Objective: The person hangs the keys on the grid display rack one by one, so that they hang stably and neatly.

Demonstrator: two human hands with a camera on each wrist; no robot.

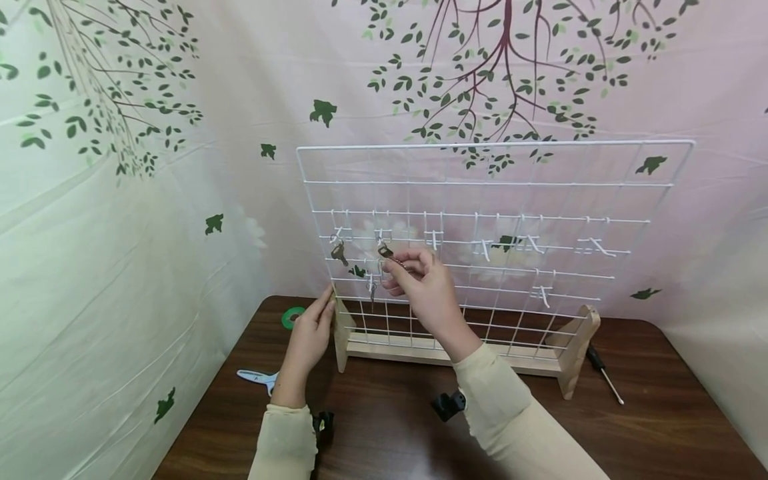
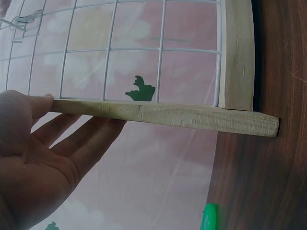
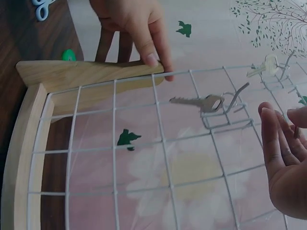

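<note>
A white wire grid rack (image 1: 498, 145) stands upright on a wooden base. My left hand (image 1: 309, 333) grips the rack's wooden side upright (image 2: 168, 116), thumb on one face and fingers on the other. In front of the grid, my right hand (image 1: 429, 293) pinches a key (image 1: 386, 251) by its blade, the head right at the second hook of the upper row. A brass-coloured key (image 1: 339, 255) hangs from the leftmost hook. Another key (image 1: 372, 293) hangs on a lower hook, shown closer as a silver key (image 3: 201, 102) on its ring in the right wrist view.
Several white hooks, such as one wire hook (image 1: 434, 238), line the grid to the right. Left of the rack lie a green tape roll (image 1: 287, 319) and light-blue scissors (image 1: 258, 378). A screwdriver (image 1: 611, 383) lies at the right. Printed cloth (image 1: 240, 133) hangs behind the table.
</note>
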